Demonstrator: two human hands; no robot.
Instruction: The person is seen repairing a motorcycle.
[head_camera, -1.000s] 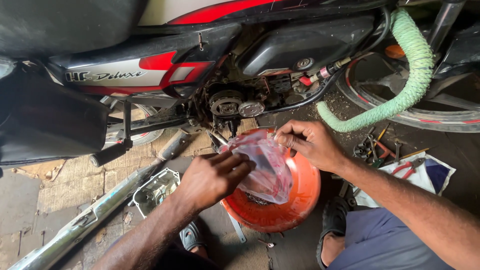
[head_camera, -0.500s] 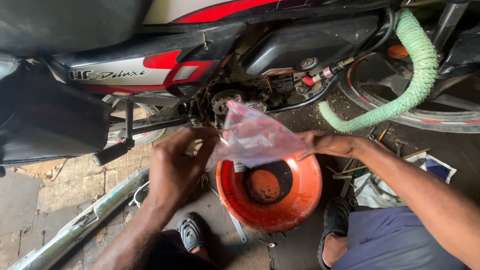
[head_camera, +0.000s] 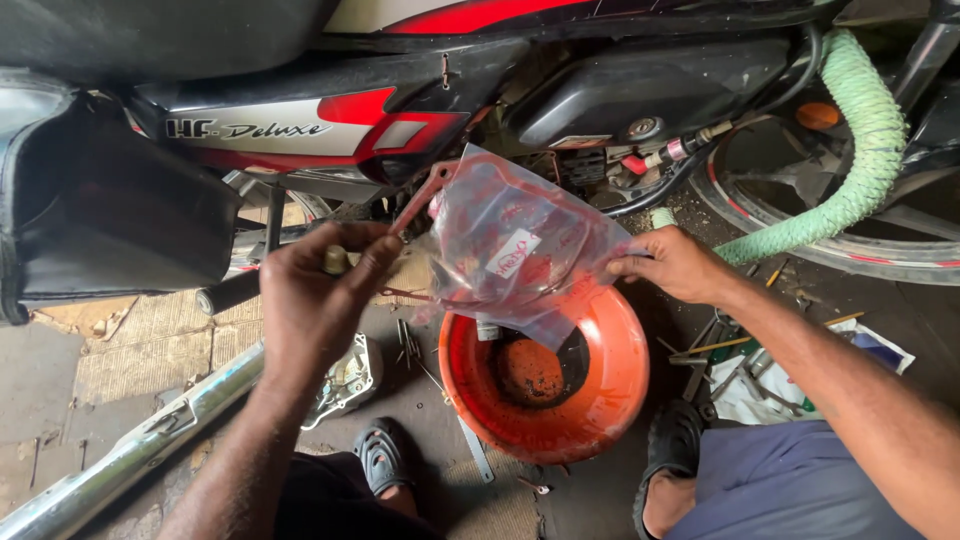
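Clear plastic bag (head_camera: 520, 250) with red print stretched between both hands, above orange bowl (head_camera: 545, 375) on floor beside motorcycle (head_camera: 400, 110). Left hand (head_camera: 315, 300) pinches bag's red strip edge; right hand (head_camera: 675, 262) grips opposite side. Risk: thin plastic tears or slips, small parts miss bowl, scatter toward tools (head_camera: 720, 355) under right hand.
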